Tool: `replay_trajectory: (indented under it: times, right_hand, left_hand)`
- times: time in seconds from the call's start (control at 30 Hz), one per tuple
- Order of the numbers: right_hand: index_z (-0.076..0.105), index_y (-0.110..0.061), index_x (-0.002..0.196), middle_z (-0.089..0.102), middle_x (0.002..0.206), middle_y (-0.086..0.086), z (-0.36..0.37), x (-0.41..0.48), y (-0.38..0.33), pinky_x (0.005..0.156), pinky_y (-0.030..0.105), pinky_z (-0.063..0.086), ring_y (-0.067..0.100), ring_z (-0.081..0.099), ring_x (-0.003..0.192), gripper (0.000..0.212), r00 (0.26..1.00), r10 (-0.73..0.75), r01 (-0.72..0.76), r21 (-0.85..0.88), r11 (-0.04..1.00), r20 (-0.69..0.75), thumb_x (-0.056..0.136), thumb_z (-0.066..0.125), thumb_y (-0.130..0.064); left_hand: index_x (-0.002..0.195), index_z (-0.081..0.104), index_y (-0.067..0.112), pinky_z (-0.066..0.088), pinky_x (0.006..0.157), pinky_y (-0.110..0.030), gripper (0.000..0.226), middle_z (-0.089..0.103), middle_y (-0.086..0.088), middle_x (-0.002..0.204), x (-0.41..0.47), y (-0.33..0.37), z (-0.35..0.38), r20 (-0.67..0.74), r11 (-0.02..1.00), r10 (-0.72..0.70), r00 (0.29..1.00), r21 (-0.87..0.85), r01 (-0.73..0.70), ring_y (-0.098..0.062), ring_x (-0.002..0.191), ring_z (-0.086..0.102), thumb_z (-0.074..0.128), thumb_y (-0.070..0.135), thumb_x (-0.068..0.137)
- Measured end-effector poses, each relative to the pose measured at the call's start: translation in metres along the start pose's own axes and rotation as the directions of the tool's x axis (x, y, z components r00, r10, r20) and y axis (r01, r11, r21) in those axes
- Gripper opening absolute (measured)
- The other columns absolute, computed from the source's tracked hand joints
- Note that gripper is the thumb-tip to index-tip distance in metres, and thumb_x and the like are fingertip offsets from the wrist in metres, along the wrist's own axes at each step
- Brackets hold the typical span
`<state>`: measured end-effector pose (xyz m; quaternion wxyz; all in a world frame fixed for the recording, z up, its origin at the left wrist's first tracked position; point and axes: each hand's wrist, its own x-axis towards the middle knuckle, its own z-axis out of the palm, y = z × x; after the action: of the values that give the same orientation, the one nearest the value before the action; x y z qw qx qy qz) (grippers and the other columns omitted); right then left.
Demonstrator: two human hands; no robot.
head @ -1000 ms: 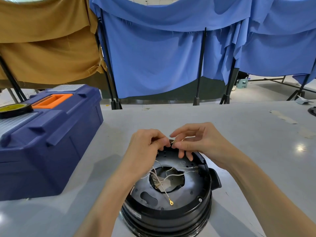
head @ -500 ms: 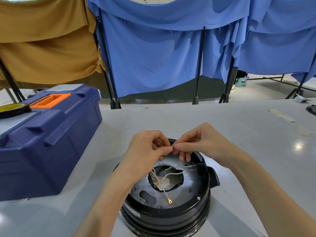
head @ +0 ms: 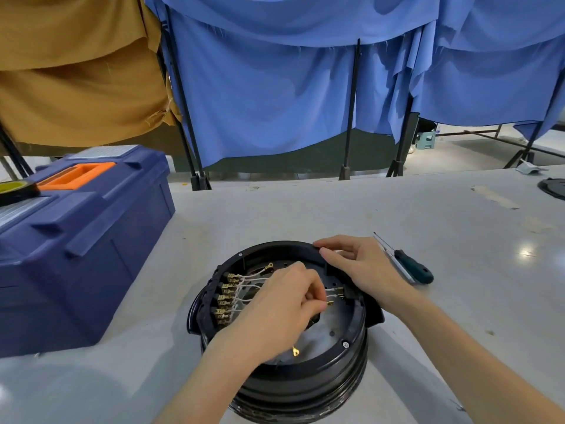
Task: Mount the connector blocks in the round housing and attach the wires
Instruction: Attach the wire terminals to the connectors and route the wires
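Note:
The round black housing [head: 284, 371] stands on the table right in front of me. A connector block [head: 224, 298] on its left inner wall carries several brass terminals with white wires. My left hand [head: 275, 313] reaches across the middle and pinches a brass wire terminal [head: 329, 302] beside a smaller connector block [head: 340, 293] on the right wall. My right hand [head: 357, 264] grips the far right rim, thumb inside and fingers on top. A loose ring terminal [head: 295, 351] lies on the housing floor near my left wrist.
A green-handled screwdriver [head: 409, 267] lies on the grey table [head: 428, 316] just right of my right hand. A large blue toolbox [head: 76, 240] with an orange handle stands at the left. Blue and tan curtains hang behind the far table edge.
Both hands pinched one wire above the far rim before. Now my left hand is at the right block, my right hand holds the rim, wires sit on the left block, and the screwdriver shows.

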<state>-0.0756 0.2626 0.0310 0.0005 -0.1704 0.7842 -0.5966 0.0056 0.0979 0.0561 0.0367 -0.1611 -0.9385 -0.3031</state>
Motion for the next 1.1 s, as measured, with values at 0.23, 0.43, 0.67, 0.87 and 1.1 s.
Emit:
replay_trajectory:
  times: [0.23,0.43,0.67,0.87,1.1]
  right_hand:
    - [0.077,-0.018,0.098,0.076,0.097,0.005,0.004,0.002,0.010,0.093,0.044,0.055,0.026,0.070,0.097,0.016,0.999,0.044,-0.039,0.187,0.982,-0.020,0.092,0.066,-0.009]
    - [0.077,-0.020,0.098,0.076,0.098,0.005,0.004,0.003,0.013,0.094,0.043,0.055,0.026,0.070,0.100,0.016,0.999,0.051,-0.048,0.223,0.974,-0.007,0.092,0.066,-0.010]
    - [0.077,-0.019,0.098,0.076,0.100,0.008,0.005,0.005,0.016,0.092,0.040,0.056,0.028,0.069,0.101,0.017,0.999,0.050,-0.049,0.257,0.965,0.002,0.091,0.066,-0.009]
    - [0.077,-0.017,0.100,0.076,0.099,0.007,0.005,0.005,0.017,0.092,0.039,0.056,0.026,0.070,0.099,0.016,0.999,0.049,-0.050,0.268,0.962,0.010,0.091,0.065,-0.008]
    - [0.076,-0.013,0.102,0.076,0.100,0.008,0.005,0.004,0.016,0.094,0.042,0.055,0.027,0.070,0.100,0.016,0.999,0.048,-0.048,0.271,0.961,0.005,0.091,0.065,-0.007]
  left_hand:
    - [0.090,0.062,0.022,0.031,0.085,-0.024,0.007,0.053,0.013,0.085,-0.001,0.007,0.005,-0.117,0.983,0.145,0.982,0.129,-0.130,-0.007,0.086,0.036,0.058,0.025,0.095]
    - [0.092,0.062,0.023,0.031,0.087,-0.027,0.007,0.057,0.009,0.090,0.003,0.005,0.006,-0.120,0.976,0.169,0.978,0.158,-0.150,-0.008,0.088,0.037,0.057,0.024,0.095]
    - [0.090,0.063,0.022,0.025,0.079,-0.019,0.002,0.055,0.011,0.087,0.002,-0.001,0.011,-0.138,0.975,0.196,0.971,0.131,-0.178,-0.003,0.082,0.042,0.063,0.023,0.092]
    - [0.088,0.062,0.020,0.027,0.079,-0.021,0.004,0.056,0.010,0.086,0.004,-0.003,0.014,-0.150,0.982,0.176,0.973,0.089,-0.164,-0.004,0.083,0.046,0.064,0.018,0.090]
    - [0.087,0.060,0.021,0.031,0.085,-0.026,0.007,0.055,0.010,0.088,0.004,0.000,0.014,-0.125,0.985,0.159,0.979,0.081,-0.150,-0.005,0.084,0.046,0.063,0.016,0.091]
